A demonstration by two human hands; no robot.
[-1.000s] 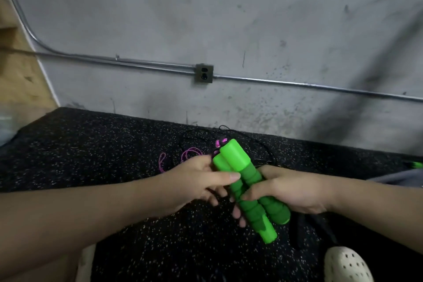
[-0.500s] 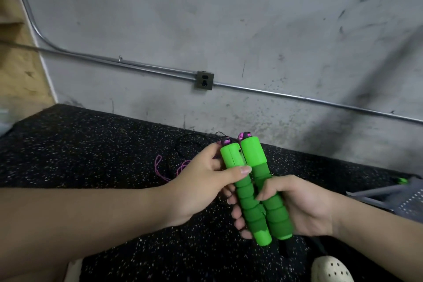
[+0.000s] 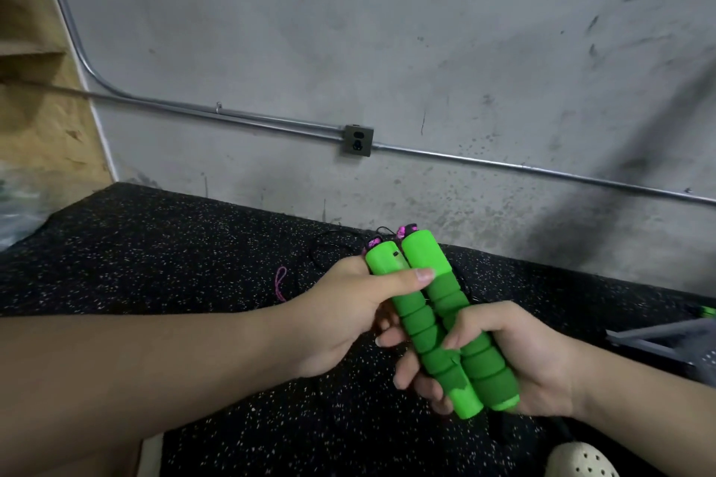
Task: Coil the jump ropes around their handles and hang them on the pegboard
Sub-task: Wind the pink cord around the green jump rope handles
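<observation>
Two green handles (image 3: pixel 434 318), two hands (image 3: pixel 348 318), one wall outlet (image 3: pixel 358 140), one shoe (image 3: pixel 581 461).

A black speckled rubber floor mat (image 3: pixel 162 259) carries a loose black cord (image 3: pixel 323 248) and a pink loop (image 3: pixel 279 283).

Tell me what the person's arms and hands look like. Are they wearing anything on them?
Both forearms are bare, with no sleeves in view. The left hand and right hand wear no gloves, rings or watch. The fingernails look short and unpainted.
</observation>
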